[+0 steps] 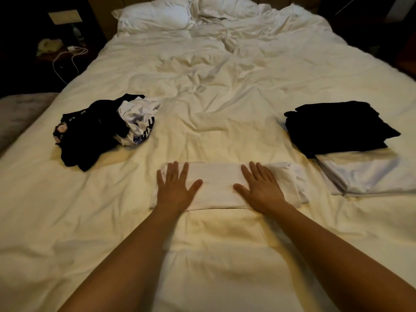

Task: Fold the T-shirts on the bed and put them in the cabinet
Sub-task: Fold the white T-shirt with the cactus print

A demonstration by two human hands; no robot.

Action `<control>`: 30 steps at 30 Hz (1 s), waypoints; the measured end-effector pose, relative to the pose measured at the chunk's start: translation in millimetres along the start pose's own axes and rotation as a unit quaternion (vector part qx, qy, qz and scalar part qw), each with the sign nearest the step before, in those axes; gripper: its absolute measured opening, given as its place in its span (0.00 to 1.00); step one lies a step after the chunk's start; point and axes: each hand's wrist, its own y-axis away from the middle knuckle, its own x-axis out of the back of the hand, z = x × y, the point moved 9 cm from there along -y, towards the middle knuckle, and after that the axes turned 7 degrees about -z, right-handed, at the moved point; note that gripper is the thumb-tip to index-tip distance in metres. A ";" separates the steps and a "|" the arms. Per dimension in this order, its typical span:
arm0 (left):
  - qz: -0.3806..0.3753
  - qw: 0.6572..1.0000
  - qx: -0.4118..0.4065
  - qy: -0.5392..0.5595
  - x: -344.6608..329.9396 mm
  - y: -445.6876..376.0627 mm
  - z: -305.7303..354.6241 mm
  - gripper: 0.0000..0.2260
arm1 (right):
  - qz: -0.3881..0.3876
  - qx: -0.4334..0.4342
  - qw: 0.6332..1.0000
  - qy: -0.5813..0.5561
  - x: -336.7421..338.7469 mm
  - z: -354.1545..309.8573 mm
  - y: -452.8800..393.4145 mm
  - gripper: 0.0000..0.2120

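Note:
A white T-shirt [219, 183], folded into a long band, lies across the near middle of the bed [213, 91]. My left hand [174, 188] presses flat on its left end with fingers spread. Flat on the shirt's right part rests my right hand [258, 188]. At the left sits a crumpled pile of unfolded shirts: black ones [90, 134] and a white printed one [138, 122]. On the right lie a folded black shirt stack [337, 129] and, in front of it, a folded white shirt [364, 174].
Two white pillows [157, 14] lie at the head of the bed. A dark nightstand [60, 52] with a white cable and small items stands at the far left. The duvet is rumpled in the middle. No cabinet is in view.

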 end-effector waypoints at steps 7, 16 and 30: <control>-0.061 0.997 0.035 0.036 -7.6 8.0 -20.2 0.45 | 0.024 -0.053 0.997 0.058 6.5 46.6 21.6 0.45; -0.039 0.995 0.053 -0.072 11.8 16.4 -9.4 0.43 | 0.085 -0.161 0.982 -0.039 8.9 85.8 51.3 0.42; 0.047 0.952 -0.299 0.041 4.5 72.5 217.4 0.23 | 0.174 -0.239 0.808 -0.510 7.7 121.0 107.0 0.26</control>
